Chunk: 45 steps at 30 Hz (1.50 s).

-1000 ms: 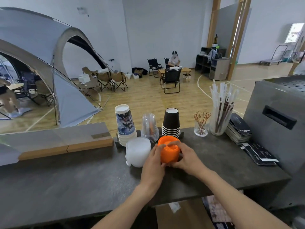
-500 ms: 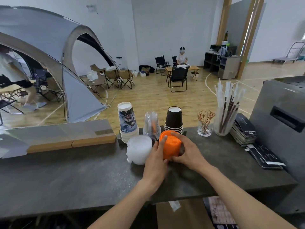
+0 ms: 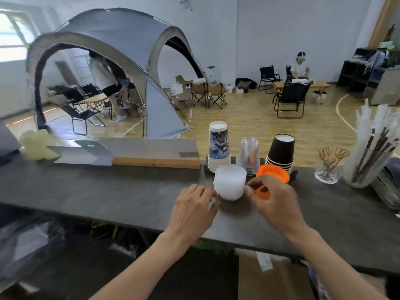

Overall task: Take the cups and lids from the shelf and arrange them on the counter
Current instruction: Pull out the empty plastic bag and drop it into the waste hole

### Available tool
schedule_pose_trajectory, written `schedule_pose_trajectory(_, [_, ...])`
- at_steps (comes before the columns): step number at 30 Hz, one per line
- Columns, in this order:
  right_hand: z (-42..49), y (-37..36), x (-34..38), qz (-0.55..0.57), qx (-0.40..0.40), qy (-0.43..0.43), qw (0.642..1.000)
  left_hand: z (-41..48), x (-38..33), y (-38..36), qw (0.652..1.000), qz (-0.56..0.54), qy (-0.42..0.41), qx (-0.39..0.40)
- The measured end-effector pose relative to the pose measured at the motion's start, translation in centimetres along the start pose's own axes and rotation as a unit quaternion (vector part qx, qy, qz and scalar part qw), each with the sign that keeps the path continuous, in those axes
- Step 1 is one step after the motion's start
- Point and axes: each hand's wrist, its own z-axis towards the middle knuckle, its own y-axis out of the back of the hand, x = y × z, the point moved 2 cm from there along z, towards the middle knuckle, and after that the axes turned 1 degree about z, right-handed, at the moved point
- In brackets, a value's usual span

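Observation:
A stack of white lids (image 3: 230, 182) and a stack of orange lids (image 3: 273, 172) stand side by side on the dark counter (image 3: 129, 191). Behind them stand three upside-down cup stacks: printed white cups (image 3: 218, 146), clear cups (image 3: 249, 154) and black cups (image 3: 281, 151). My left hand (image 3: 193, 207) lies left of the white lids, its loosely curled fingertips at the stack's lower left edge. My right hand (image 3: 276, 197) is curled in front of the orange lids and hides their lower half; its fingertips reach the gap between the two lid stacks.
A small glass of stirrers (image 3: 328, 169) and a jar of straws (image 3: 368, 161) stand to the right, with booklets (image 3: 387, 187) beyond. A wooden-edged board (image 3: 155, 162) lies on the counter's far left side. A tent, chairs and people fill the room behind.
Both hands held the orange lids before. My left hand has left them and moved over to the white lids; my right hand has slid leftward across the front of the orange stack. The view panned left.

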Motion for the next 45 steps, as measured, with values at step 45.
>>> schedule_pose_trajectory(45, [-0.3,-77.3,43.2,0.129,0.465,-0.226,0.846,-49.3,71.3,16.8,0.764,-0.075,0.639,0.046])
